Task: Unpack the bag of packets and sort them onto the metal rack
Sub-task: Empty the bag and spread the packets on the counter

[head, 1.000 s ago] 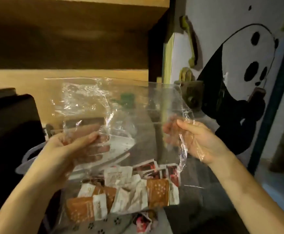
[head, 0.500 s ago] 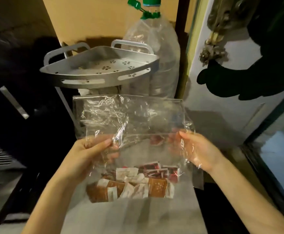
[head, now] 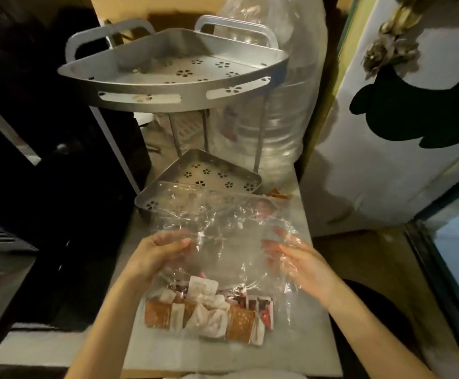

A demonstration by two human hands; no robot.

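Left hand and right hand each pinch an edge, forearms extended.

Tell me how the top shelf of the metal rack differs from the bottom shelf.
The top shelf sits high on the legs and is in full view; the bottom shelf sits low, its near edge behind the clear bag. The top shelf has loop handles at the back; none show on the bottom shelf. Both are grey metal with flower-shaped holes and hold no packets.

Water bottle top cut off above rack; packets print blurred, unreadable through bag
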